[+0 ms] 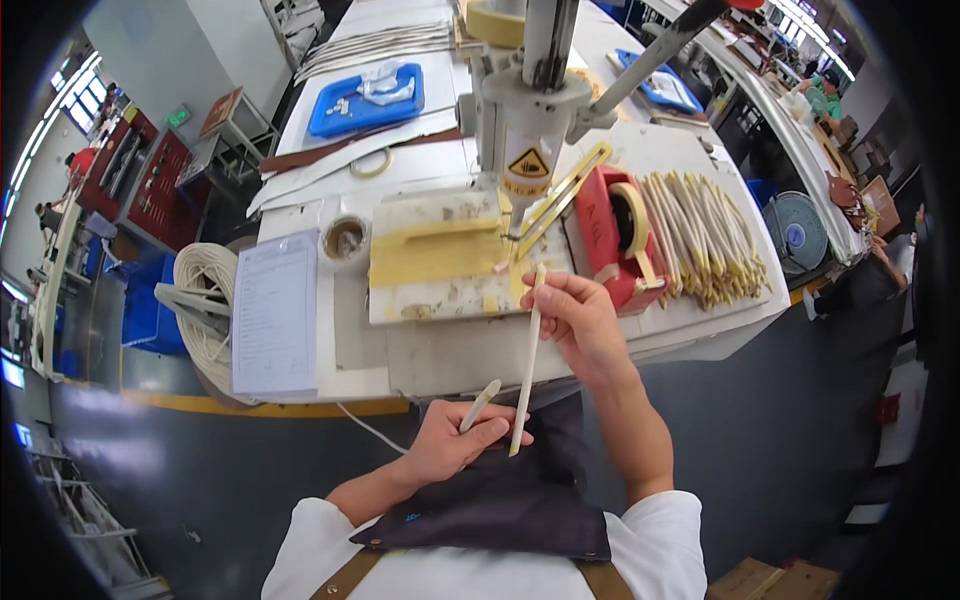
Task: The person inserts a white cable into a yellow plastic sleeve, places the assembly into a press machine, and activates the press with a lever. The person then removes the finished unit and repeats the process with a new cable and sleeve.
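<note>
In front of the bench, my right hand [580, 325] pinches the upper part of a slender white cord piece [530, 365], which hangs down at a slant with a yellowish lower tip. Its top end is close to the base of a hand press [530, 105]. Lower and to the left, my left hand [455, 435] is closed around a shorter-looking white cord piece [481, 403] with a yellowish end pointing up. The left fingertips lie beside the lower end of the first piece; whether they touch it I cannot tell. Under the press is a white block [440, 305] with yellow tape.
Right of the press stand a red tape dispenser [610, 230] and a bundle of yellow-tipped cord pieces [705, 235]. A printed sheet [275, 315], a round cup [346, 240] and a cord coil [205, 300] are leftward. Farther back sits a blue tray [367, 100]. People work at the far right.
</note>
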Tool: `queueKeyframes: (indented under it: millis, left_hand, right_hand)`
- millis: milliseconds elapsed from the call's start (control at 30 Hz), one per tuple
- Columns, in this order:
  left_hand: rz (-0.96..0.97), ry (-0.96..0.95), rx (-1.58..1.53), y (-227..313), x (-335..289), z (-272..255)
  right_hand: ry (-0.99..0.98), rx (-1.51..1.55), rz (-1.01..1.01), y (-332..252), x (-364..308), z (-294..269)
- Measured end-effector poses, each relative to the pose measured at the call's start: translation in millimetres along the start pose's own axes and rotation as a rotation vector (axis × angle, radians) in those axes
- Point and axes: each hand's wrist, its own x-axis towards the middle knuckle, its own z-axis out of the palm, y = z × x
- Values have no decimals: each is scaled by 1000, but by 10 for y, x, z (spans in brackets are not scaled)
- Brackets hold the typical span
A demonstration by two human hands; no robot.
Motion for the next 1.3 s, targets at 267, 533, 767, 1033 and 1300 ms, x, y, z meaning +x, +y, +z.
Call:
queueKeyframes:
  millis: [267, 533, 767, 1033, 1300]
  left_hand:
    - [-29, -35, 36, -2, -76, 100]
    - [-103, 53, 204, -31, -64, 122]
    - [-21, 102, 305, -77, -42, 96]
    - [342, 337, -104, -200, 59, -249]
    - [437, 398, -116, -192, 202, -202]
  right_hand:
    - [32, 20, -23, 21, 12, -48]
    - [44, 38, -54, -14, 3, -77]
    - [62, 91, -281, -228, -245, -130]
    - [766, -494, -1151, -1271, -508, -1181]
    - [1103, -1240, -772, -1684, -326, -2203]
